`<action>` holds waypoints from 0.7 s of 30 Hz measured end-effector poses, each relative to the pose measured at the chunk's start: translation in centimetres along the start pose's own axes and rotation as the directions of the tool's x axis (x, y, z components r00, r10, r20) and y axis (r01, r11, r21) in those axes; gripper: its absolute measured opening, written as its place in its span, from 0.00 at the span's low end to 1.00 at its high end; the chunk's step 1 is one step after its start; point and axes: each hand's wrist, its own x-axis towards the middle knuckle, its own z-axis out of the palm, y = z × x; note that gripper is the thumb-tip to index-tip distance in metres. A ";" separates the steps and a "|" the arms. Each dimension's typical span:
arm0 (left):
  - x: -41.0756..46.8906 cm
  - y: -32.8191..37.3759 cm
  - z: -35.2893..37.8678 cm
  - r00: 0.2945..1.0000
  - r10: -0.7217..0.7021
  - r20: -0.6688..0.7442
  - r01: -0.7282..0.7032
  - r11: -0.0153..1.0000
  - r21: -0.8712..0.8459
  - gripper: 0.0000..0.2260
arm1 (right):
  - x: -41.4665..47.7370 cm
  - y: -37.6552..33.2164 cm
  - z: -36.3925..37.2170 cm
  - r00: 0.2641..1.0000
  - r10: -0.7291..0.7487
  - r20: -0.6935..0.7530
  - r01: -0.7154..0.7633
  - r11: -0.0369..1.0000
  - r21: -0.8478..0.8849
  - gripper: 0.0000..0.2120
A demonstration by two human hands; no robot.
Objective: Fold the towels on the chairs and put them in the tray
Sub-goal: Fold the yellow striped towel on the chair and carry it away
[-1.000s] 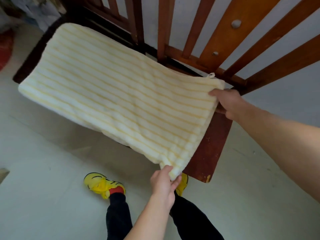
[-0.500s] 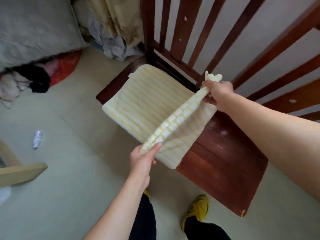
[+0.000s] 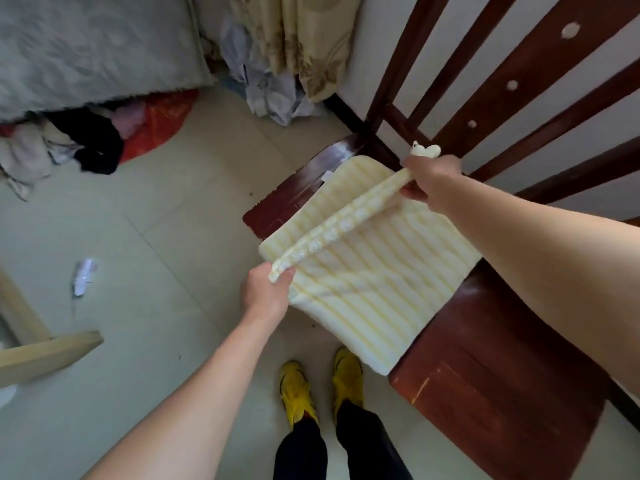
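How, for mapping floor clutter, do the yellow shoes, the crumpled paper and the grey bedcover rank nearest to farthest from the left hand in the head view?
From the left hand:
1. Yellow shoes, just below it.
2. Crumpled paper, left on the floor.
3. Grey bedcover, far upper left.

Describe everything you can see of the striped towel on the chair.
The towel is cream with pale yellow stripes and looks like thick terry. Most of it lies flat on the dark wooden chair seat, one corner past the front edge. One edge is lifted and pulled taut into a bunched ridge: the left hand pinches its near end, the right hand grips the far end, a tuft poking out.
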 end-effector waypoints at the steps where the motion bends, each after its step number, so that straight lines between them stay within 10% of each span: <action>1: 1.3 -0.4 0.1 1.000 -0.014 -0.011 0.014 1.000 0.011 0.08 | 0.7 -0.1 1.2 1.000 0.000 0.008 0.000 1.000 -0.021 0.22; 10: 9.3 -3.7 2.1 0.975 -0.119 -0.185 0.144 0.981 0.127 0.11 | 7.7 1.3 9.7 0.972 -0.032 0.231 0.060 0.991 -0.118 0.17; 13: 8.1 -2.9 2.5 0.922 0.172 -0.348 -0.018 0.914 0.405 0.12 | 8.3 2.4 10.0 0.957 -0.114 0.267 0.173 0.962 -0.209 0.19; 15: 6.4 -2.3 3.4 0.828 0.498 -0.257 -0.279 0.763 0.583 0.13 | 7.5 3.5 8.9 0.863 -0.426 0.273 0.506 0.728 -0.463 0.20; 17: 5.2 -2.4 5.4 0.769 0.637 -0.047 -0.457 0.600 0.656 0.13 | 6.2 5.8 7.5 0.569 -0.693 0.442 0.777 0.279 -0.564 0.21; 19: 5.0 -3.2 7.5 0.809 0.579 0.104 -0.473 0.535 0.700 0.18 | 5.9 8.0 6.5 0.397 -0.640 0.658 0.850 -0.013 -0.526 0.24; 21: 5.9 -4.3 8.8 0.860 0.487 0.154 -0.421 0.503 0.755 0.27 | 7.6 9.7 5.9 0.471 -0.446 0.761 0.804 -0.138 -0.579 0.27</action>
